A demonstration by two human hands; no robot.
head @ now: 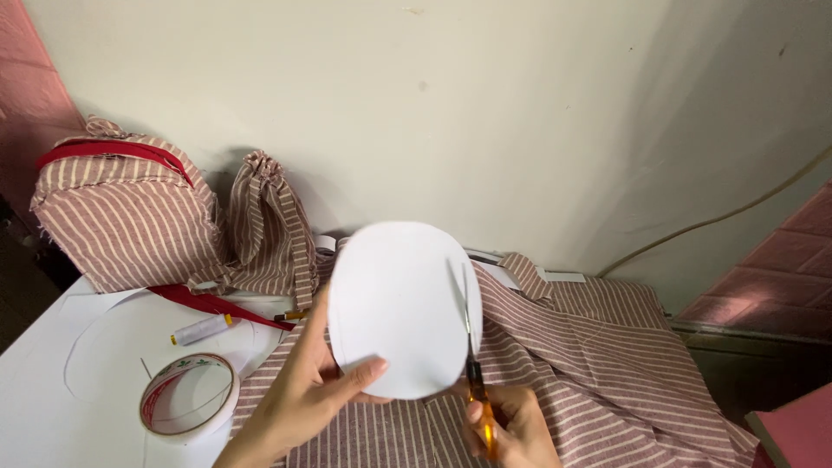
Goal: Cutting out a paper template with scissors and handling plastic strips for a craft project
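My left hand [299,390] pinches a white oval paper piece [394,303] by its lower left edge, thumb on its front, and holds it upright above the fabric. My right hand [511,429] grips orange-handled scissors [472,347]. Their blades point upward and lie against the oval's right edge. Below both hands spreads a length of red-and-white striped fabric [598,364].
A roll of clear tape [189,397] and a spool of white thread [201,329] lie on white paper [52,390] at the left. A striped fabric backpack with red zipper trim [130,212] leans on the wall. A cable [719,217] runs along the wall at the right.
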